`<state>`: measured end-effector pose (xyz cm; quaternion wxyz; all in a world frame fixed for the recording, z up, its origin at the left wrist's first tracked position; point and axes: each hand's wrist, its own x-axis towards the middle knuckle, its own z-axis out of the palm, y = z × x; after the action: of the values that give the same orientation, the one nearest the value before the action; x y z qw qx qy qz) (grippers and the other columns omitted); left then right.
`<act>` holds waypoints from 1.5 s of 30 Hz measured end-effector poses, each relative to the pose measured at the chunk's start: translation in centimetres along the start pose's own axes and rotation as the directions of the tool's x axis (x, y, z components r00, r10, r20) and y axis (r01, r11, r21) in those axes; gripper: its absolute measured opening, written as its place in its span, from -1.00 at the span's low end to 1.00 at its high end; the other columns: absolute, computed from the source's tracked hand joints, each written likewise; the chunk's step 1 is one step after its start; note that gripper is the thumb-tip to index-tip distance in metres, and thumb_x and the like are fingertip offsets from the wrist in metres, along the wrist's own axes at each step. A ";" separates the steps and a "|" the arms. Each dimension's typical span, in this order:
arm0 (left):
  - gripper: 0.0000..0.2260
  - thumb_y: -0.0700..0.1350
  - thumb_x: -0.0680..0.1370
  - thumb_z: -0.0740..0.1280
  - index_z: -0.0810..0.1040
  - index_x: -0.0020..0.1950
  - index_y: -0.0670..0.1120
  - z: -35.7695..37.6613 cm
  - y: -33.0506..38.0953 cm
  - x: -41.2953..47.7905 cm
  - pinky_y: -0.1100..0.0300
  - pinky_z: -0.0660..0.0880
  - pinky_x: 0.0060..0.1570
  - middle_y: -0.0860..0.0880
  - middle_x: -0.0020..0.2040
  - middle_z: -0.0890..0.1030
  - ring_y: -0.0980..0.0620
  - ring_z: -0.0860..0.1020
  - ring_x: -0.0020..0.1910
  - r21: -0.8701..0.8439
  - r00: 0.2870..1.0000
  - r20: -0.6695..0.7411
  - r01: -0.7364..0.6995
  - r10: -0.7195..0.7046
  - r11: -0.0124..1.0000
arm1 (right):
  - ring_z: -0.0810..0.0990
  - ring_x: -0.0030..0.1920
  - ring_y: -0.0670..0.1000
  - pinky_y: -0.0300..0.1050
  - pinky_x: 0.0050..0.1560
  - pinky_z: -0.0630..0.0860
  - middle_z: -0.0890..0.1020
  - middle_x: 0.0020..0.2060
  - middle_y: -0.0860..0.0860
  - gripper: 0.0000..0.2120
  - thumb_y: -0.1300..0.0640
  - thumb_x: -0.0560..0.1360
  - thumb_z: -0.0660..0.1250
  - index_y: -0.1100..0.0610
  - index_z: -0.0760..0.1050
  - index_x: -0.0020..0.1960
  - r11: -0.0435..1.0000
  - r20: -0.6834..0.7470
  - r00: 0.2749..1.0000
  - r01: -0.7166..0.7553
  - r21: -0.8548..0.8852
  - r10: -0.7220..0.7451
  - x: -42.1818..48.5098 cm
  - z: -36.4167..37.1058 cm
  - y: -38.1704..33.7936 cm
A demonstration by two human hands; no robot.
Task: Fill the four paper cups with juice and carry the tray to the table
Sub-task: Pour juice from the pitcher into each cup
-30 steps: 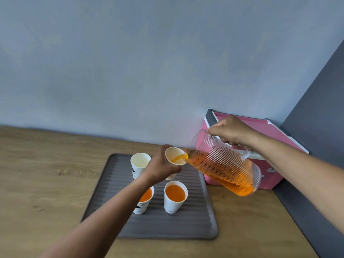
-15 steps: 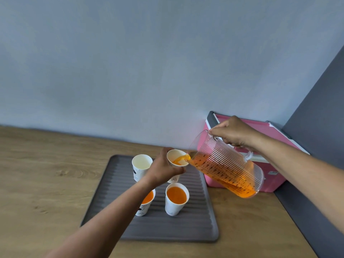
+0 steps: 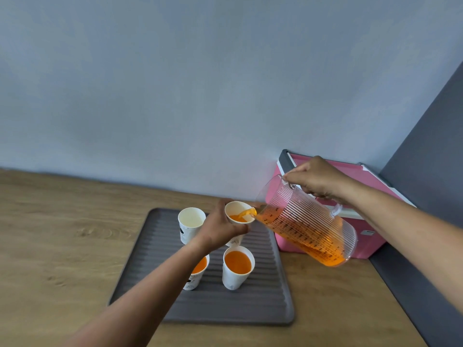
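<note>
- Since the grey ribbed tray lies nearest on the wooden counter and carries open liquid, I judge it wants a hand on each of two opposite rims and a level carry.
- On its near half stand two cups. The right near cup holds juice almost to the brim. The left near cup also shows juice and is half hidden by the forearm. Thin paper walls will likely buckle if squeezed, and a full cup tips easily.
- Further in, the left hand is wrapped round the third cup, which is partly filled. I cannot tell whether its base touches the tray.
- Just beside that hand, the empty cup stands upright on the tray.
- Over the tray's right edge the clear ribbed pitcher is tilted, with its spout at the third cup's rim and juice running in. Holding this much it is probably heavy. The right hand is clamped on its handle.
- Behind the pitcher a pink box sits against the wall, close to the tray's far right corner, crowding the pitcher's room.
</note>
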<state>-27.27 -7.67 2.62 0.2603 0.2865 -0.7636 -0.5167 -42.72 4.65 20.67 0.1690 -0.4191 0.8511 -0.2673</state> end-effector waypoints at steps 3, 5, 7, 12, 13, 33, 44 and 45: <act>-0.34 -0.02 0.36 0.56 0.27 0.34 0.06 0.1 0.0 0.0 0.19 0.47 -0.05 0.06 0.15 0.48 0.02 0.51 0.10 0.010 1.000 0.002 0.002 -0.002 1.000 | 0.12 -0.72 -0.15 -0.38 -0.64 0.10 0.24 -0.70 -0.13 -0.59 0.14 0.53 0.35 0.51 0.52 0.13 1.000 0.003 1.000 0.001 -0.005 -0.001 0.0 0.0 0.2; -0.33 -0.02 0.36 0.56 0.26 0.34 0.06 0.2 0.0 0.0 0.18 0.47 -0.04 0.06 0.16 0.47 0.02 0.50 0.11 0.013 1.000 0.002 0.004 -0.004 1.000 | 0.12 -0.72 -0.16 -0.39 -0.64 0.10 0.24 -0.71 -0.14 -0.59 0.13 0.53 0.36 0.50 0.53 0.13 1.000 0.006 1.000 0.003 -0.008 -0.003 -0.1 0.0 0.3; -0.33 -0.01 0.36 0.56 0.27 0.34 0.06 0.3 -0.1 0.0 0.17 0.48 -0.03 0.06 0.17 0.47 0.01 0.51 0.12 0.014 1.000 0.002 0.016 -0.016 1.000 | 0.13 -0.72 -0.16 -0.39 -0.64 0.11 0.25 -0.71 -0.14 -0.60 0.12 0.53 0.36 0.49 0.55 0.12 1.000 0.006 1.000 0.002 -0.006 -0.002 -0.2 0.0 0.4; -0.32 0.00 0.35 0.56 0.27 0.35 0.05 0.5 -0.1 0.0 0.18 0.47 -0.04 0.06 0.17 0.47 0.02 0.50 0.12 0.021 1.000 0.003 0.022 -0.022 1.000 | 0.13 -0.72 -0.15 -0.39 -0.63 0.12 0.26 -0.70 -0.13 -0.62 0.12 0.53 0.37 0.46 0.57 0.11 1.000 0.002 1.000 -0.004 -0.005 0.004 -0.2 0.0 0.5; -0.32 0.00 0.35 0.56 0.27 0.35 0.05 0.5 0.0 0.0 0.19 0.47 -0.04 0.07 0.16 0.47 0.03 0.50 0.12 0.023 1.000 0.001 0.022 -0.022 0.999 | 0.13 -0.72 -0.15 -0.39 -0.63 0.12 0.26 -0.70 -0.13 -0.62 0.12 0.53 0.36 0.47 0.57 0.11 1.000 0.002 1.000 -0.006 -0.007 0.006 -0.2 0.0 0.4; -0.36 -0.01 0.36 0.56 0.28 0.31 0.06 0.5 0.5 -0.2 0.19 0.47 -0.04 0.07 0.13 0.48 0.03 0.52 0.11 -0.008 1.000 0.008 0.022 -0.022 1.000 | 0.13 -0.74 -0.17 -0.40 -0.67 0.11 0.26 -0.72 -0.15 -0.60 0.14 0.54 0.36 0.50 0.54 0.12 1.000 0.008 1.000 0.002 -0.001 -0.002 -0.3 -0.2 0.3; -0.35 -0.02 0.37 0.55 0.28 0.33 0.04 0.6 0.9 -0.2 0.19 0.47 -0.02 0.07 0.15 0.47 0.03 0.51 0.13 -0.007 1.000 0.016 0.004 -0.004 1.000 | 0.15 -0.73 -0.18 -0.40 -0.66 0.11 0.27 -0.67 -0.10 -0.59 0.13 0.54 0.37 0.50 0.54 0.13 1.000 -0.011 1.000 0.004 0.014 -0.004 -0.3 -0.5 0.5; -0.35 -0.02 0.38 0.55 0.27 0.34 0.04 0.7 1.0 -0.2 0.18 0.47 -0.01 0.07 0.16 0.46 0.03 0.50 0.13 -0.006 1.000 0.017 0.002 -0.001 1.000 | 0.15 -0.73 -0.17 -0.40 -0.66 0.11 0.28 -0.65 -0.08 -0.60 0.12 0.54 0.37 0.49 0.55 0.13 1.000 -0.011 1.000 0.004 0.013 -0.003 -0.3 -0.6 0.5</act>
<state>-27.79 -6.82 3.31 0.2542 0.2818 -0.7641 -0.5217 -43.15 5.37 20.82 0.1668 -0.4180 0.8495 -0.2755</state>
